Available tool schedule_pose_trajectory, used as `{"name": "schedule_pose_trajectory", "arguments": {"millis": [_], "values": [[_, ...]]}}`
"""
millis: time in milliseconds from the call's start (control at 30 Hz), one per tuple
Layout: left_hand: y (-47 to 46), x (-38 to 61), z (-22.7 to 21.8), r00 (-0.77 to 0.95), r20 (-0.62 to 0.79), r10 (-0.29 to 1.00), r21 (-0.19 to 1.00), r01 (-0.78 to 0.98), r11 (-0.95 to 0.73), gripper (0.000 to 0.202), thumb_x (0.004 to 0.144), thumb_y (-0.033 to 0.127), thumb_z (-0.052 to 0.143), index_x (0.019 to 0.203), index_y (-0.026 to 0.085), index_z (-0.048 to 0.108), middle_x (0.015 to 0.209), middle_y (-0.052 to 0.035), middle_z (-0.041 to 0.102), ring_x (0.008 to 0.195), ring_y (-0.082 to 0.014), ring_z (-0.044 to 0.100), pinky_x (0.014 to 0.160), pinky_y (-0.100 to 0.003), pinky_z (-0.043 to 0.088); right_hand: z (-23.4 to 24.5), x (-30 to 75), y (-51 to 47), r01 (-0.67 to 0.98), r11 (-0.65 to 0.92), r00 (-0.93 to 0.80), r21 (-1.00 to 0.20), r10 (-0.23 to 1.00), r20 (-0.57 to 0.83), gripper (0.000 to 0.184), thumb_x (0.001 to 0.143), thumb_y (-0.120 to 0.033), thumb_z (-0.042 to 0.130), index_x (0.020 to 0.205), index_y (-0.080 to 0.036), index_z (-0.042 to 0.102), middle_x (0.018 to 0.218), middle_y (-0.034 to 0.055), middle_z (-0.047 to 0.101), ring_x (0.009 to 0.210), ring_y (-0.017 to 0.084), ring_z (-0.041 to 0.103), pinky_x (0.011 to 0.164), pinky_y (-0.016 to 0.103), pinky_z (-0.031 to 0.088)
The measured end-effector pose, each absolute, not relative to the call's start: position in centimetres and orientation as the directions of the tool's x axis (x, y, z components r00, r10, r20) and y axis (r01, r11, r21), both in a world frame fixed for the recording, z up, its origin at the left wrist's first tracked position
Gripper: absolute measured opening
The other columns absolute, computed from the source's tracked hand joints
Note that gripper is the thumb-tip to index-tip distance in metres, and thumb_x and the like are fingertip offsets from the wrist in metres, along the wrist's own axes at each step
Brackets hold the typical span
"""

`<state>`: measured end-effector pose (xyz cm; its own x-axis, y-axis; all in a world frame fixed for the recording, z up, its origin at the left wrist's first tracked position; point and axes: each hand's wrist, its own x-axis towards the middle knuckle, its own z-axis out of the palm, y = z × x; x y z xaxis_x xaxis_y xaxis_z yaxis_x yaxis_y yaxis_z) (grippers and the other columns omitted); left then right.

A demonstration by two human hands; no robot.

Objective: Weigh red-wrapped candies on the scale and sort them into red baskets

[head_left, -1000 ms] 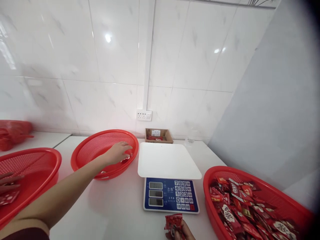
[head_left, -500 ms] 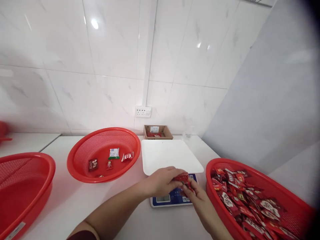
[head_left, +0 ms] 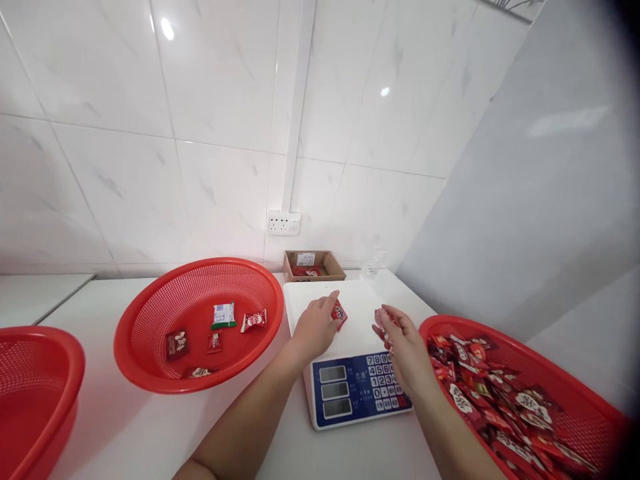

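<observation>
My left hand (head_left: 316, 327) is closed on a small red candy packet (head_left: 339, 315) above the scale's white weighing pan (head_left: 357, 333). To its right, my right hand (head_left: 403, 340) grips other red candy packets (head_left: 384, 323), partly hidden by the fingers. Below both hands lies the blue panel of the digital scale (head_left: 353, 387), with three display windows and a keypad. A red basket (head_left: 445, 323) full of red candy packets (head_left: 495, 400) stands right beside my right forearm.
Left of the scale is a red perforated basket (head_left: 150, 313) with several wrapped candies, one white and green (head_left: 223, 315). Another red basket (head_left: 65, 347) is at far left. A cardboard box (head_left: 325, 261) and a clear plastic item (head_left: 373, 263) stand behind the scale, near the wall.
My hands have moved apart and up over the weighing pan, each now with red candy. The scale's panel is more fully visible. The view has shifted slightly.
</observation>
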<state>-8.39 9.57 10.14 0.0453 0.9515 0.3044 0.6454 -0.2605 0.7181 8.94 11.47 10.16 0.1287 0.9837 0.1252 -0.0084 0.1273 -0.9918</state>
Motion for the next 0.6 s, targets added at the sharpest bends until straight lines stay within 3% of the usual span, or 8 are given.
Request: {"name": "schedule_pose_trajectory", "arguments": {"millis": [100,167,333,500,600], "values": [[9.5,-9.0,10.3,0.048,0.33,0.943,0.683,0.677,-0.274,0.062,0.082,0.023,0.053,0.139,0.019,0.031,0.143,-0.0112,0.034,0.134,-0.0256,0.024,0.109,-0.041,0.022,9.9,8.0,13.6,0.309,0.222,0.11,-0.925,0.958,0.267,0.053,0.078,-0.057,0.048,0.116,-0.021,0.049,0.122,0.0087,0.057,0.113,0.021,0.053,0.097,0.036,0.043],[9.5,-9.6,10.4,0.048,0.342,0.938,0.664,0.694,-0.278,0.06,0.083,0.027,0.052,0.139,0.018,0.031,0.146,-0.013,0.027,0.137,-0.0282,0.017,0.11,-0.044,0.019,9.6,7.7,14.7,0.412,0.254,0.058,-0.875,0.951,0.304,0.056,0.079,-0.056,0.045,0.122,-0.019,0.046,0.129,0.0118,0.052,0.118,0.022,0.049,0.1,0.037,0.04],[9.2,-10.9,10.8,0.025,0.446,0.895,0.668,0.656,-0.351,0.052,0.086,0.029,0.048,0.135,0.018,0.035,0.14,-0.0109,0.037,0.133,-0.0251,0.027,0.109,-0.044,0.025,8.4,7.9,15.8,0.621,0.3,-0.111,-0.725,0.948,0.298,0.051,0.077,-0.049,0.05,0.121,-0.021,0.051,0.136,0.0099,0.047,0.133,0.029,0.028,0.109,0.051,0.021],[8.6,-10.8,11.5,0.054,0.451,0.891,0.694,0.607,-0.388,0.05,0.087,0.03,0.049,0.134,0.018,0.037,0.136,-0.0087,0.042,0.131,-0.023,0.03,0.108,-0.041,0.028,7.4,7.8,15.4,0.723,0.367,-0.316,-0.586,0.929,0.192,0.03,0.079,-0.041,0.052,0.097,-0.021,0.066,0.123,0.0094,0.06,0.127,0.03,0.039,0.108,0.049,0.022],[8.4,-10.4,11.4,0.115,0.391,0.913,0.705,0.601,-0.377,0.052,0.086,0.032,0.051,0.134,0.019,0.037,0.135,-0.0091,0.044,0.13,-0.0236,0.032,0.108,-0.041,0.029,8.6,8.9,15.0,0.747,0.361,-0.337,-0.559,0.929,0.149,0.039,0.083,-0.042,0.046,0.108,-0.017,0.062,0.127,0.0115,0.057,0.126,0.027,0.042,0.109,0.044,0.025]]}}
